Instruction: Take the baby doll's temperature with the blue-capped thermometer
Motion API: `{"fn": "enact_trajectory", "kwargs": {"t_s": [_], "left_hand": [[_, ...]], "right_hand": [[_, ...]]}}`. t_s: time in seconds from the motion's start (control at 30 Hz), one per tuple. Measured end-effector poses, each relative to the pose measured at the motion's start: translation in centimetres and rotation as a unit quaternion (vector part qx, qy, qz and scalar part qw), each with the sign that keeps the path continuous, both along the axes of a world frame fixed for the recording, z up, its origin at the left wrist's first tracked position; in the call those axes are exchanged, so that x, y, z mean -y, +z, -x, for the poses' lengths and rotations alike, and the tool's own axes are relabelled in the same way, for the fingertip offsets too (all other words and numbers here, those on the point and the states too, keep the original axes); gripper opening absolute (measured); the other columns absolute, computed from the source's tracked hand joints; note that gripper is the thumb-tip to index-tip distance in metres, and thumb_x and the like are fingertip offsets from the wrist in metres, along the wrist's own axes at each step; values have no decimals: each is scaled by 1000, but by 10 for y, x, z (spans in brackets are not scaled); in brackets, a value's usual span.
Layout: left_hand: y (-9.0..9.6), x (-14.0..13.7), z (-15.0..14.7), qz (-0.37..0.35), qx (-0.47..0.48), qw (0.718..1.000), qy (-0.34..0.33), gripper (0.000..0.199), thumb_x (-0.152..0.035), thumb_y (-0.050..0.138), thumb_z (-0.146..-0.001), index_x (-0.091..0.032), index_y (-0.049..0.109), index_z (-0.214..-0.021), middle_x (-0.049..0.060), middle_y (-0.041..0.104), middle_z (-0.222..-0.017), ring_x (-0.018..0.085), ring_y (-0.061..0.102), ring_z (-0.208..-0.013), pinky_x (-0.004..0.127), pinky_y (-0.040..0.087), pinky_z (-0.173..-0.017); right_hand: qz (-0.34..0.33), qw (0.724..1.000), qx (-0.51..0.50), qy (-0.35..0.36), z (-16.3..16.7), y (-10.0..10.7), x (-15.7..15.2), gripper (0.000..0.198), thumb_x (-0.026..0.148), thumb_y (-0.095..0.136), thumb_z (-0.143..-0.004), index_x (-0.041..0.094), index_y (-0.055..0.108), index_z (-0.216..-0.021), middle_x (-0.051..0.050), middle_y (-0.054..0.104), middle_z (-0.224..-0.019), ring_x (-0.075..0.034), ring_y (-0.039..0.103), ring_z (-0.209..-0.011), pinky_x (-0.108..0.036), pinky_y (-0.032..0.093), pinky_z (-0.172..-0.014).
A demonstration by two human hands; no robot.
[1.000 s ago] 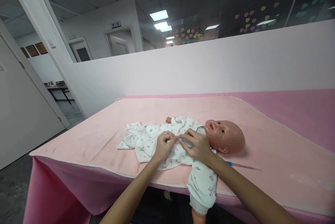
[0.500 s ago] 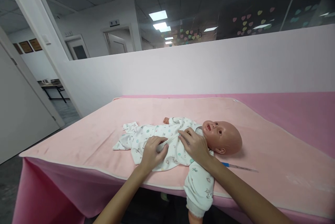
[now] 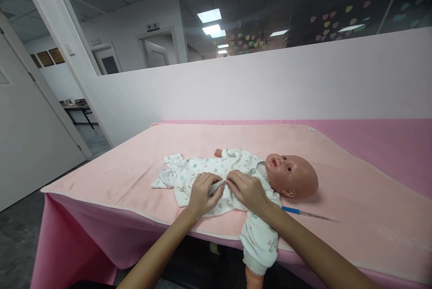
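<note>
A baby doll (image 3: 297,175) lies on its back with its head to the right, dressed in a white patterned baby outfit (image 3: 194,169). My left hand (image 3: 205,192) pinches the edge of the outfit's front flap over the doll's belly. Close beside it, my right hand (image 3: 248,190) has its fingers closed on the same edge, nearer the chest. The two sets of fingertips almost meet. One doll arm in its sleeve (image 3: 259,239) hangs over the table's front edge. Under my right forearm a thin stick with a blue end, resembling a thermometer (image 3: 310,214), lies partly covered.
A pale pink blanket (image 3: 118,158) covers the table, over a darker pink cloth (image 3: 77,230) that drapes down the front. Behind the table stands a white half wall (image 3: 270,86) with glass above. A white door (image 3: 37,131) is at the left.
My right hand has moved left and slightly down along the outfit's edge, closer to my left hand. The whole view has shifted a little. My left hand stays on the flap.
</note>
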State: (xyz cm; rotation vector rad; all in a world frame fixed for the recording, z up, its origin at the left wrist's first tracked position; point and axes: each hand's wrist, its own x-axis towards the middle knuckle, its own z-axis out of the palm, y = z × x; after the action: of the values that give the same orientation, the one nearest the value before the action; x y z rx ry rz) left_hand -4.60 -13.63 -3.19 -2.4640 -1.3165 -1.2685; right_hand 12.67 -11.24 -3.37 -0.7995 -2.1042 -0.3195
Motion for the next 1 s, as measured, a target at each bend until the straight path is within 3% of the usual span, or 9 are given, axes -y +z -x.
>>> {"fn": "enact_trajectory", "kwargs": {"t_s": [0.13,0.4,0.6,1.0], "left_hand": [[0,0,0,-9,4,1000,-7,8,-25,50,-82,-19,54,-86,3,59,-80,16,52,-76,31,39,-71],[-4,-1,0,-13,11,1000,-20,10,-21,48,-83,-19,55,-90,4,62,-84,17,54,-79,32,41,-72],[-7,-3,2,-26,40,998,-30,22,-16,46,-82,-22,56,-101,4,64,-88,17,57,-81,31,44,-73],[-11,0,2,-61,-8,996,-57,18,-13,45,-79,-22,60,-80,2,60,-64,16,52,-65,32,40,-63]], "right_hand": [[-8,1000,-5,-15,0,-1,0,20,25,40,-90,17,55,-81,1,58,-67,-6,46,-50,-22,25,-47],[-10,1000,9,-28,1,-2,-1,22,26,39,-91,18,57,-83,-1,58,-70,-7,48,-55,-22,24,-48],[-15,999,14,-45,1,-4,-3,24,28,37,-92,18,58,-84,0,58,-69,-7,47,-52,-22,23,-47],[-17,995,13,-94,3,-5,-1,26,28,37,-91,18,57,-77,0,56,-64,-8,46,-49,-24,21,-46]]}}
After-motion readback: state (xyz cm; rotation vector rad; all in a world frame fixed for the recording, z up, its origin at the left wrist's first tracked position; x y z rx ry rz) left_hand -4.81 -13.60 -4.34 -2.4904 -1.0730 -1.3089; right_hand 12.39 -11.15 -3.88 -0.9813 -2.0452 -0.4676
